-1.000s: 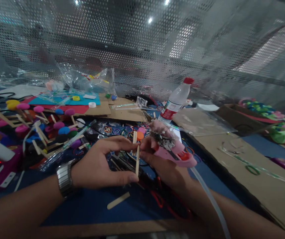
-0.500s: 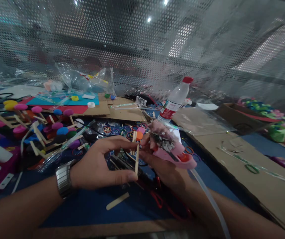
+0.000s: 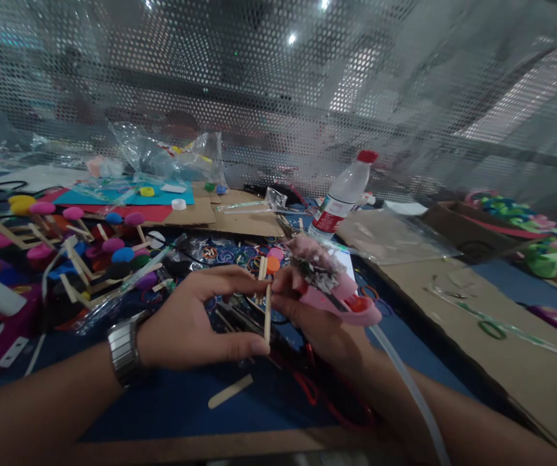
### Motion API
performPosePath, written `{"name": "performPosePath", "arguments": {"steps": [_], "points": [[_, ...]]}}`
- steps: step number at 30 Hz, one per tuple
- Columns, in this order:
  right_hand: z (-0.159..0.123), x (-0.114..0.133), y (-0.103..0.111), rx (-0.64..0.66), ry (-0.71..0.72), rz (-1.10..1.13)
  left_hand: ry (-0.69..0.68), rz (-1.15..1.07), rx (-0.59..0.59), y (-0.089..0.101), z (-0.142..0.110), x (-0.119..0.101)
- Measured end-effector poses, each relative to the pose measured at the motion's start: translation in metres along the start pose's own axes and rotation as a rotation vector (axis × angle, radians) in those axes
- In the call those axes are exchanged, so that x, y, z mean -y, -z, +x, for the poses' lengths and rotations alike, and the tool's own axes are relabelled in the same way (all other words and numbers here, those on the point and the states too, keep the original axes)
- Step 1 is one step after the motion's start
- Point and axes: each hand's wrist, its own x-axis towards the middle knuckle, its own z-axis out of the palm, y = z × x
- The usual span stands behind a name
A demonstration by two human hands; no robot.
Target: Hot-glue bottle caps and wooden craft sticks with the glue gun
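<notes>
My left hand (image 3: 186,317) is closed on a wooden craft stick (image 3: 267,317), held upright between thumb and fingertips. A second pale stick (image 3: 261,275) and an orange round piece (image 3: 273,264) are just beyond it; I cannot tell whether they are joined. My right hand (image 3: 317,323) holds what looks like a pink hot glue gun (image 3: 337,294), crusted with greyish fuzz toward the nozzle. A translucent strip (image 3: 407,375) trails from its rear over my forearm. My right thumb and fingertip meet at the stick's side. The glue gun's handle is hidden.
Another craft stick (image 3: 230,391) lies near the front edge. Behind my hands are rubber bands, a red-capped bottle (image 3: 337,200) and cardboard (image 3: 244,223). Stick pieces with coloured pompoms (image 3: 123,255) crowd the left, beside a purple device (image 3: 13,330). A brown box (image 3: 473,226) stands right.
The glue gun has shifted slightly left and down. My left hand and the craft stick have barely moved.
</notes>
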Motion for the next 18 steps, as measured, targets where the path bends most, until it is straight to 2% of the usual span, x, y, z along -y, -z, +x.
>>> {"name": "performPosePath", "arguments": {"steps": [4,9,13,18], "points": [[0.0004,0.0007,0.0035,0.023,-0.025,-0.092,-0.028,-0.005,0.023,-0.0001,-0.0005,-0.0006],[0.0019,0.0021,0.001,0.097,-0.051,0.017,-0.019,-0.001,0.016,-0.0008,-0.0007,-0.002],[0.0015,-0.0004,0.0,0.085,0.001,0.086,-0.018,0.01,0.006,-0.0013,-0.0012,-0.0014],[0.0017,-0.0042,0.0054,0.018,0.088,-0.023,-0.035,0.022,0.004,-0.0013,-0.0019,-0.0006]]}}
